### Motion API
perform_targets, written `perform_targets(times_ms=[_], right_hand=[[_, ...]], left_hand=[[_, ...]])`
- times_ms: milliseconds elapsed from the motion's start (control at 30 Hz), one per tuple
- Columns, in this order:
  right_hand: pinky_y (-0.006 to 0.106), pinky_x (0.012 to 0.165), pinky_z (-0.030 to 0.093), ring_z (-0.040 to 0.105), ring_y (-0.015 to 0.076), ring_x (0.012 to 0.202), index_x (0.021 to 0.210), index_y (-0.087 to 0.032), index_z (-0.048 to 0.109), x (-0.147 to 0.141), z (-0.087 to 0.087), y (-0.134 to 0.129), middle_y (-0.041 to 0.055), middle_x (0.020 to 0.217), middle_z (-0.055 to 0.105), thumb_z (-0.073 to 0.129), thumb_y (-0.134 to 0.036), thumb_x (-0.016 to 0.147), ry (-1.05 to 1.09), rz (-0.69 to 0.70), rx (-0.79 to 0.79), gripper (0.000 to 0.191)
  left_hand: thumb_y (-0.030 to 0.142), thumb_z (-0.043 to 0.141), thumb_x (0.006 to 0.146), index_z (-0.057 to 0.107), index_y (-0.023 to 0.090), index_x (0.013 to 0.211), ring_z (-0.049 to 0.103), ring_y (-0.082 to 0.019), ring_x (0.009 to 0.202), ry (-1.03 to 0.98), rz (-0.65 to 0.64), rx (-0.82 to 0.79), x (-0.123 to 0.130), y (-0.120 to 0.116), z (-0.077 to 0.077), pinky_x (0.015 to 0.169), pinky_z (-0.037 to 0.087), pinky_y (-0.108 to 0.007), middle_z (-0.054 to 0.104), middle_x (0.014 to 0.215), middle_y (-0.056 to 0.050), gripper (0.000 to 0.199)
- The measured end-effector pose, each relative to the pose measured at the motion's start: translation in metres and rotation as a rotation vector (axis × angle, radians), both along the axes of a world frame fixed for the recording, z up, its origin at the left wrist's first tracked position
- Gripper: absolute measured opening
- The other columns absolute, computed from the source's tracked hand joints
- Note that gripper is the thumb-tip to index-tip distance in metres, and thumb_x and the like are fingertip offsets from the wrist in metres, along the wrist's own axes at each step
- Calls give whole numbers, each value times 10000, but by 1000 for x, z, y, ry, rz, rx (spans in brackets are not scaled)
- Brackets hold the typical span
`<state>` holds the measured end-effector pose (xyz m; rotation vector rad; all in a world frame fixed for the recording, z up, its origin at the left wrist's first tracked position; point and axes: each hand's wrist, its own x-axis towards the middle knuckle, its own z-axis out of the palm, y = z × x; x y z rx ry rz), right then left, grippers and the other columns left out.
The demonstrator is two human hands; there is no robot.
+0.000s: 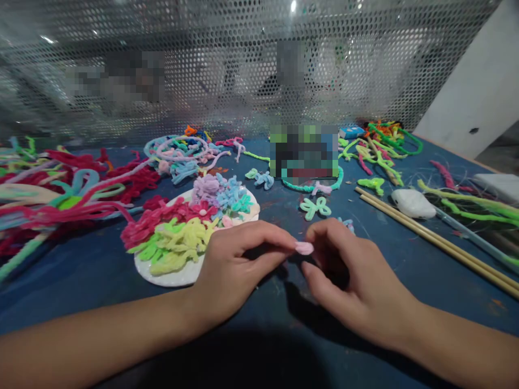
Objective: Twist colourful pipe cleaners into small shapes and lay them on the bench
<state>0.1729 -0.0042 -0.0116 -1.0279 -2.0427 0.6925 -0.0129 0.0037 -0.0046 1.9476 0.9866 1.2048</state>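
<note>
Pale pink pipe-cleaner piece [305, 248], small and compactly folded, was above the dark blue counter [270, 216], its end pinched between the fingers of the left hand [229, 259]; the right hand [352, 275] was just beside it, thumb and forefinger apart, though whether it touched was unclear. The piece was unattached to any other shape, while a mint-green looped shape [315, 208] lay formed beyond the hands. Colorful bent pieces [178, 240] covered much of a white plate [170, 278], and many long stems [470, 202] lay loose, unshaped.
</note>
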Motion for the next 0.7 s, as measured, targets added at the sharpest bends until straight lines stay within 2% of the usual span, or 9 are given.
perform_targets(times_ms=[100, 233, 367, 533, 700], right_hand=[[190, 477, 351, 437, 76, 522, 830, -211, 439, 3, 2, -1, -64, 624, 471, 429, -158, 893, 5, 31, -28, 83], [187, 498, 360, 434, 75, 538, 766, -212, 434, 5, 3, -1, -58, 632, 463, 341, -179, 964, -24, 50, -7, 222], [179, 527, 378, 455, 69, 566, 804, -209, 462, 4, 0, -1, -56, 668, 495, 352, -182, 972, -30, 84, -1, 202], [167, 635, 426, 508, 70, 673, 872, -218, 480, 5, -3, 0, -37, 790, 556, 375, -160, 966, 32, 183, 24, 153], [167, 660, 420, 535, 66, 705, 915, -235, 530, 4, -6, 0, -44, 791, 569, 429, -154, 953, 86, 151, -2, 135]], left_hand=[[7, 661, 792, 726, 197, 862, 699, -93, 810, 19, -56, 124, -3, 1, -1, 771, 536, -147, 745, 863, 14, 213], [-1, 663, 788, 720, 201, 864, 702, -93, 818, 21, -34, 155, -3, 1, -2, 776, 540, -146, 744, 863, 13, 223], [6, 662, 790, 708, 187, 849, 708, -118, 824, -4, -58, 159, -4, 0, -2, 786, 560, -187, 746, 864, -7, 196], [0, 624, 809, 659, 170, 766, 710, -160, 842, -36, -93, 187, -6, 0, -4, 815, 577, -280, 745, 851, -33, 179], [42, 641, 817, 567, 169, 678, 696, -133, 759, 1, -74, 262, -7, 3, -4, 750, 567, -250, 730, 791, -18, 202]])
